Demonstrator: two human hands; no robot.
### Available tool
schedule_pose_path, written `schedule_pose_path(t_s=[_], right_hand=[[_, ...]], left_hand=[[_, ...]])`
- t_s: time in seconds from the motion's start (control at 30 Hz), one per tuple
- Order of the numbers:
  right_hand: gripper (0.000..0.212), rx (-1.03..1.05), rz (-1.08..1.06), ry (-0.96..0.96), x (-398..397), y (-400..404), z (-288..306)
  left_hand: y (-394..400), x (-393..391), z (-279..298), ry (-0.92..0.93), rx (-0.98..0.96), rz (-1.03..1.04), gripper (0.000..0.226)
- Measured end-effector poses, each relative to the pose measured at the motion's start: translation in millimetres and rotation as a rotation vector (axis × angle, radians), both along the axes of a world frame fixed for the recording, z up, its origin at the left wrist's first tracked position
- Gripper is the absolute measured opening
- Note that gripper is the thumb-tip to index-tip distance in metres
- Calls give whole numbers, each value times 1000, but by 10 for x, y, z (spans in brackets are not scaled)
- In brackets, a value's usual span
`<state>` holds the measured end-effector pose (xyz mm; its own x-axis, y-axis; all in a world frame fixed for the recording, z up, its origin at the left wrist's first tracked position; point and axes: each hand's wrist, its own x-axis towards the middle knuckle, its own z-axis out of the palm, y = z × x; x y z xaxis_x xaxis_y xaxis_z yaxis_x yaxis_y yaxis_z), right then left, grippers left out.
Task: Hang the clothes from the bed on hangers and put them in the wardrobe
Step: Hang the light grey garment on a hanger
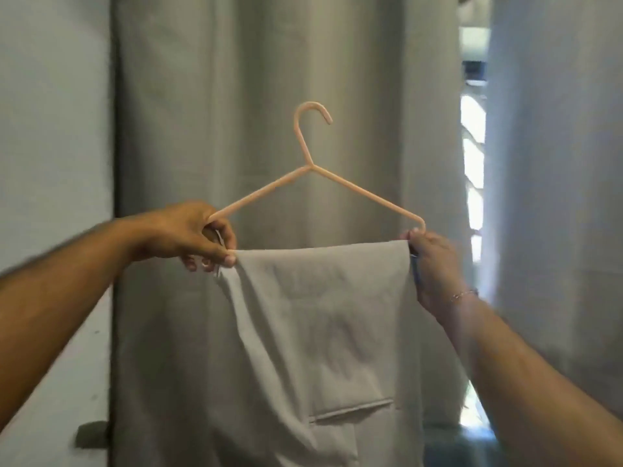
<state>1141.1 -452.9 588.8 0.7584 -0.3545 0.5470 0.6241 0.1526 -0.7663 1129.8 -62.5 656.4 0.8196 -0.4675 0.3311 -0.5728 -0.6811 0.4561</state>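
Trousers, pale and soft, hang folded over the bottom bar of a thin pink hanger, held up in front of a grey curtain. The left hand curls round the hanger's left corner, pinching cloth there; the right hand grips the right corner. Light, limp and likely to slide sideways, so the corners suit steadying, the hook carrying.

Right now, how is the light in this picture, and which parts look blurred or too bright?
Head view: soft, dim light on the grey curtain; the window gap is overexposed to white; the right hand and the frame edges are motion-blurred; the pink hanger and folded trousers stay fairly sharp.
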Motion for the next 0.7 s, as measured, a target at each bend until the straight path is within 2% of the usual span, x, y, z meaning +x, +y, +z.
schedule_pose_path(t_s=[0.1,0.13,0.17,0.27,0.37,0.43,0.57,0.7], right_hand=[[34,-5,170,-12,319,1105,261],[33,14,231,-20,398,1506,322],[32,30,285,-27,483,1946,380],[30,80,444,-47,648,3087,542],[30,84,575,-5,786,4122,713],[30,68,658,18,858,4704,817],[30,-16,903,133,909,5755,955],[28,20,1093,165,821,6718,1037]], left_hand=[[976,-438,244,-57,-65,155,7],[1315,-559,299,-92,-122,215,10],[1674,-702,360,-129,-190,273,18],[2505,-1090,458,-209,-342,369,62],[3166,-1488,523,-339,-342,468,76],[3479,-1740,594,-381,-365,531,71],[3988,-2215,705,-299,-590,579,31],[4262,-2407,787,-431,-720,757,28]])
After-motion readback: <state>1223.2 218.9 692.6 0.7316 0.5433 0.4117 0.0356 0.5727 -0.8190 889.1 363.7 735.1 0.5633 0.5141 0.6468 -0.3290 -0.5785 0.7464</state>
